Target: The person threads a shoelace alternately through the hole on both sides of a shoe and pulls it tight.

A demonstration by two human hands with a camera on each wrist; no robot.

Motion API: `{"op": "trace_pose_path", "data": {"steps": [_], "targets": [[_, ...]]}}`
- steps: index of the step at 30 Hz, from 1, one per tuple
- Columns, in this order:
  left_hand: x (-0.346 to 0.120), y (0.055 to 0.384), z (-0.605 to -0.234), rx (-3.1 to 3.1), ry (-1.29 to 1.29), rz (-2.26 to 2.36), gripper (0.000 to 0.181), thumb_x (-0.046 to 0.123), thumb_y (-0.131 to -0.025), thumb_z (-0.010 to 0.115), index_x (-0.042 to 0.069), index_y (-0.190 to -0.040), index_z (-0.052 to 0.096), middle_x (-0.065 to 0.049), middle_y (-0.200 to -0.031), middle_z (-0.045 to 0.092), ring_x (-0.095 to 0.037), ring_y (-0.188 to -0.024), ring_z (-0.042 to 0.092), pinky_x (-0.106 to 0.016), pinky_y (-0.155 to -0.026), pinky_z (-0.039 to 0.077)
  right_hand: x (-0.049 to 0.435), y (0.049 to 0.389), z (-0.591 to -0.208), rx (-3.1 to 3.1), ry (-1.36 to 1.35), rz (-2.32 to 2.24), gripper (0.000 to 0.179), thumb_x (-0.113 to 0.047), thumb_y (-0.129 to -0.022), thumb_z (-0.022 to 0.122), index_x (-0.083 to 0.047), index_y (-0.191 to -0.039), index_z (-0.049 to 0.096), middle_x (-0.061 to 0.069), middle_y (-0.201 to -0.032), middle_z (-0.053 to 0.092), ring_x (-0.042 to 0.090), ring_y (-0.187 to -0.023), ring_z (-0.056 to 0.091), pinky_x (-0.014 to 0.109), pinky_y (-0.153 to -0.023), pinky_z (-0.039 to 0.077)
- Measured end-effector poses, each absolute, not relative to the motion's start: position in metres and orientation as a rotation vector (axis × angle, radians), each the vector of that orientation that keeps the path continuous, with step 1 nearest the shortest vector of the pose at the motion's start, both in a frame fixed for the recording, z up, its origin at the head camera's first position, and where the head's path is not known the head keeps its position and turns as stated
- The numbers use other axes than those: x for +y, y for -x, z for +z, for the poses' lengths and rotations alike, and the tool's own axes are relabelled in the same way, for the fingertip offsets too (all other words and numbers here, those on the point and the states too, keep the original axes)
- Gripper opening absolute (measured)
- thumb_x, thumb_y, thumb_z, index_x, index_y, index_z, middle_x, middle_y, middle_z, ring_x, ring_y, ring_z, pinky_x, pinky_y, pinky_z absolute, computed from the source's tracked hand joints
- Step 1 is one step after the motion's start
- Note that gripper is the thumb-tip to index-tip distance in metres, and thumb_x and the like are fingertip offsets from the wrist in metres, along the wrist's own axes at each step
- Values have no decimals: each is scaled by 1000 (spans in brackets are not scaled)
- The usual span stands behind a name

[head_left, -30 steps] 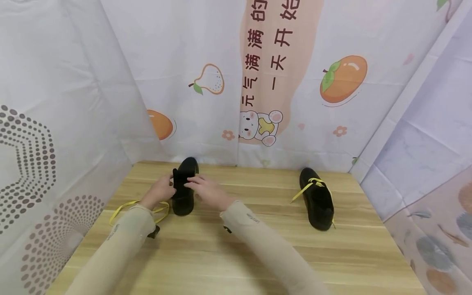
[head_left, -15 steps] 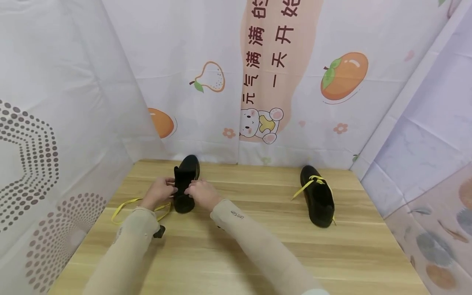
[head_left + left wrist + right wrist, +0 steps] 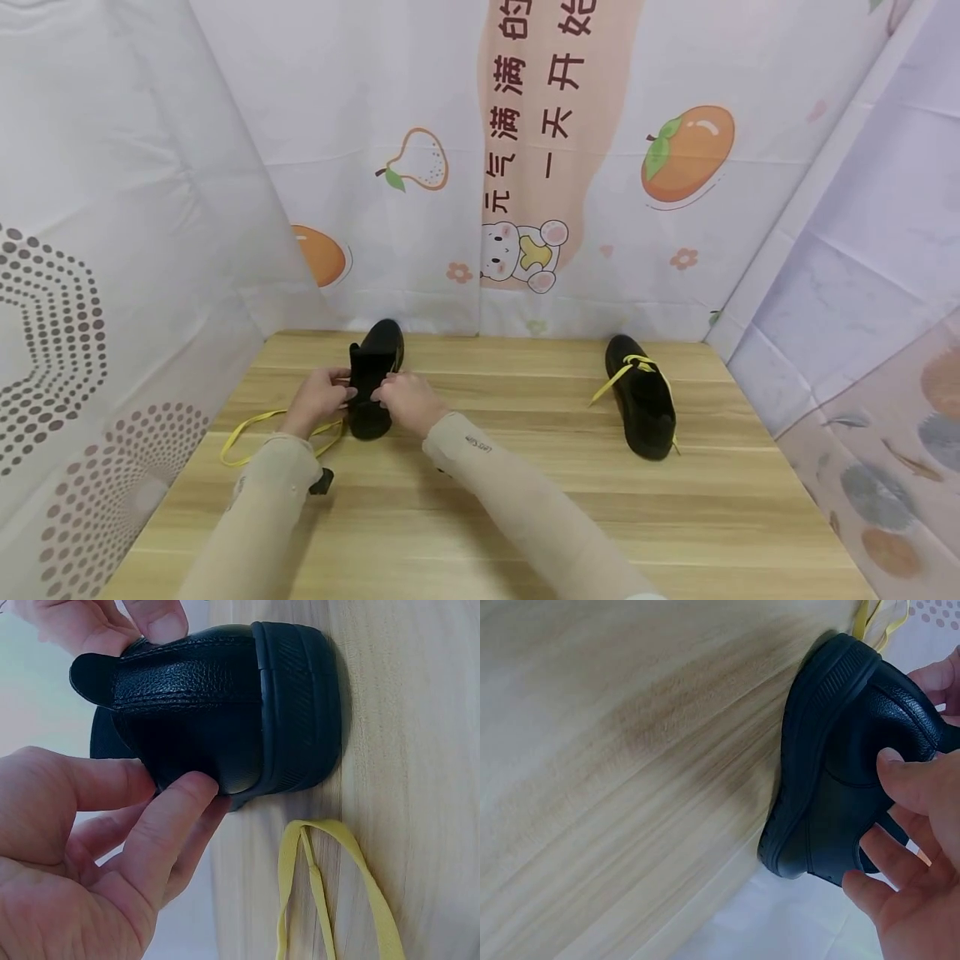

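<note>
The left hand point(image 3: 318, 402) pinches one side of the shoe point(image 3: 371, 422) between thumb and fingers; the right hand point(image 3: 409, 402) grips the other side, near the heel. This shoe stands on the left of the table point(image 3: 712, 517), just beside a loose yellow lace point(image 3: 234, 440). Well apart, on the right, stands a laced shoe point(image 3: 649, 440). Letters on the right sleeve point(image 3: 517, 500) are too small to read; the curtain point(image 3: 337, 100) shows "元气满满的" and "一天开始".
</note>
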State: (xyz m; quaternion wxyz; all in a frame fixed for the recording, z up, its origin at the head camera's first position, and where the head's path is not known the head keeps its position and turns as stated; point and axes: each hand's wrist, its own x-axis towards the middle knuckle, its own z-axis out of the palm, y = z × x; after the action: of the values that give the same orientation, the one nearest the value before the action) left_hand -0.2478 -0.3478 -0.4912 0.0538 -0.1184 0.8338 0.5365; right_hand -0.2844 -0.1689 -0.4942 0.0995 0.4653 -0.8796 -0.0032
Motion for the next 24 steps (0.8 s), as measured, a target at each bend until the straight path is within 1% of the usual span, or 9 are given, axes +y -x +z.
{"op": "trace_pose_path", "data": {"steps": [3,6,10,12,15,17,19,23,24], "targets": [[-347,248,-491,2561,353,1612,51,-2,-101,53,-14,-148,37,-36,-140,48,-45,-119,58,-51,-90,54,-168,283,-495,-2585,-1358,-17,21,-18,-97,72,-28,-114,79,-13,-111,73,9,-111,65,29,-99,48],[-346,247,-493,2587,332,1607,49,-3,-100,53,-15,-145,41,-36,-137,51,-40,-111,61,-45,-82,58,-167,281,-497,-2571,-1344,-17,20,-19,-96,73,-29,-112,79,-13,-107,74,8,-105,67,31,-97,49],[-342,247,-495,2654,273,1564,43,-2,-100,53,-14,-141,47,-34,-133,55,-30,-97,63,-38,-70,57,-165,278,-499,-2581,-1321,-15,19,-23,-96,72,-31,-112,79,-13,-103,74,9,-99,67,38,-102,47],[-340,249,-496,2701,231,1509,41,0,-100,54,-14,-139,50,-33,-132,57,-26,-88,63,-38,-66,55,-162,275,-498,-2587,-1306,-31,18,-25,-97,71,-32,-112,79,-13,-102,74,11,-98,67,42,-105,45],[-336,254,-494,2757,175,1413,40,3,-101,56,-11,-138,53,-31,-129,60,-25,-85,63,-38,-65,53,-158,272,-496,-2600,-1285,-23,18,-26,-97,71,-33,-112,79,-13,-102,74,13,-97,65,45,-105,45],[-333,257,-492,2762,145,1379,39,4,-101,56,-10,-137,55,-30,-128,61,-27,-86,64,-38,-66,53,-155,269,-495,-2621,-1261,-15,19,-27,-98,70,-34,-113,79,-15,-104,74,14,-97,64,48,-103,45],[-331,259,-491,2773,115,1336,37,6,-101,58,-9,-136,58,-28,-126,63,-29,-94,63,-36,-70,51,-152,266,-495,-2653,-1234,13,20,-28,-98,70,-35,-115,78,-16,-106,73,15,-99,62,54,-102,44],[-327,263,-493,2773,80,1297,37,10,-102,58,-6,-136,60,-25,-125,65,-32,-97,61,-35,-75,49,-150,261,-496,-2694,-1181,28,21,-29,-99,69,-38,-117,77,-16,-107,73,16,-102,61,68,-104,35],[-327,264,-493,2780,66,1283,37,11,-103,58,-5,-136,60,-24,-126,65,-32,-101,61,-35,-78,49,-149,260,-497,-2699,-1173,27,22,-29,-99,69,-38,-117,77,-16,-106,73,16,-103,61,70,-105,33]]}}
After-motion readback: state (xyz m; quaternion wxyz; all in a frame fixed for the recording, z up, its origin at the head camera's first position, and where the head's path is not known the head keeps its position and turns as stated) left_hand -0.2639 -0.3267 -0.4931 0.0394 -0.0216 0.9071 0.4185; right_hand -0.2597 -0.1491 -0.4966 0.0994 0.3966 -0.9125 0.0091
